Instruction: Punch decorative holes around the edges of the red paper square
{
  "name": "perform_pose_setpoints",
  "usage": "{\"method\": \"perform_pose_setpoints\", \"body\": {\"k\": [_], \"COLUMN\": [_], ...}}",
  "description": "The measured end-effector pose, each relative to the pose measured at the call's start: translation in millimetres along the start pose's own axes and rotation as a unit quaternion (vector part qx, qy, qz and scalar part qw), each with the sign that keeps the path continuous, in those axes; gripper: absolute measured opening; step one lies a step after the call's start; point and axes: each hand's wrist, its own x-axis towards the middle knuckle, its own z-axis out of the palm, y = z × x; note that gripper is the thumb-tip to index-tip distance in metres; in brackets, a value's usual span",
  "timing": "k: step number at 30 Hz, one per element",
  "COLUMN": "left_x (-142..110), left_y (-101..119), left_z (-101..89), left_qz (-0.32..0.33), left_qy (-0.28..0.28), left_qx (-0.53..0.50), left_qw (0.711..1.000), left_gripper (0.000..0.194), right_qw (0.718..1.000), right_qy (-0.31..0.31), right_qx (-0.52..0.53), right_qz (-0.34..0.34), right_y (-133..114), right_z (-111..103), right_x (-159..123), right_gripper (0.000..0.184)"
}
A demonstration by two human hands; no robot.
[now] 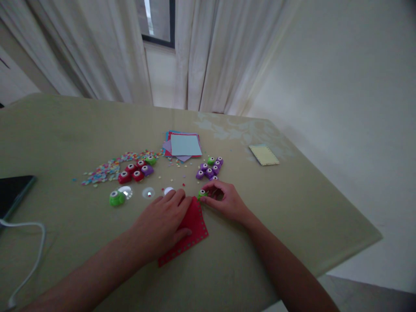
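Note:
A red square of paper [195, 223] lies at an angle on the table, with a row of small punched holes along its right and lower edges. My left hand [167, 223] rests over its left part, fingers bent and holding it down, thumb on the sheet. At the paper's top corner, my right hand [225, 199] pinches a small green craft punch [202, 193] with a white button on top. The punch touches the corner; whether the paper sits in its slot is hidden. A white disc [168, 190] shows just beyond my left fingers.
Red punches [131, 169] and purple punches [209, 172] stand in clusters. Another green punch [117, 198] is at left, near clear lids [148, 193]. Confetti [105, 171] is spread behind. Stacked coloured papers [185, 145], a yellow punched sheet [264, 155], a dark tablet [14, 195] and white cable [42, 242] lie around.

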Motion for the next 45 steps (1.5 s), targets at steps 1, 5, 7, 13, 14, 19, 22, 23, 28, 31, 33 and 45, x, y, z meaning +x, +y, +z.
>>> {"method": "perform_pose_setpoints", "body": {"k": [1,5,7,13,14,19,22,23,28,31,33,45], "left_x": [0,0,0,0,-1,-1,0,0,1,1,2,1], "left_y": [0,1,1,1,1,3,4,5,6,7,8,5], "left_z": [0.3,0.4,0.0,0.1,0.4,2.9,4.7,5.3,7.6,8.5,8.8,7.4], "left_qz": [0.0,-0.001,0.002,0.007,0.008,0.018,0.02,0.02,0.017,0.017,0.012,0.03], "left_qy": [0.001,-0.001,-0.001,-0.002,-0.003,-0.01,-0.007,-0.006,-0.003,-0.008,-0.007,-0.013], "left_qx": [0.003,0.003,0.0,0.01,0.013,0.015,0.01,0.009,0.016,0.016,0.015,0.008], "left_qw": [1.0,1.0,1.0,1.0,1.0,1.0,1.0,1.0,1.0,1.0,1.0,0.999], "left_gripper": [0.058,0.058,0.057,0.057,0.057,0.06,0.064,0.066,0.072,0.074,0.074,0.07], "right_qw": [1.0,1.0,1.0,0.999,0.999,0.999,0.998,0.998,0.995,0.995,0.995,0.994], "right_qy": [-0.002,-0.004,-0.008,-0.028,-0.027,-0.02,-0.01,-0.011,-0.029,-0.026,-0.028,-0.04], "right_qx": [0.0,0.001,0.001,-0.011,-0.012,-0.021,-0.033,-0.038,-0.057,-0.056,-0.057,-0.067], "right_qz": [-0.001,-0.009,-0.016,-0.034,-0.034,-0.039,-0.048,-0.053,-0.071,-0.074,-0.075,-0.079], "right_y": [0,1,1,2,2,1,0,0,1,2,2,-1], "right_z": [0,0,-1,-3,-3,-1,0,0,-3,-5,-5,-6], "right_x": [0,0,0,0,0,-1,-1,-1,-1,-2,-2,-1], "right_gripper": [0.033,0.033,0.032,0.031,0.031,0.031,0.03,0.029,0.026,0.026,0.027,0.025]}}
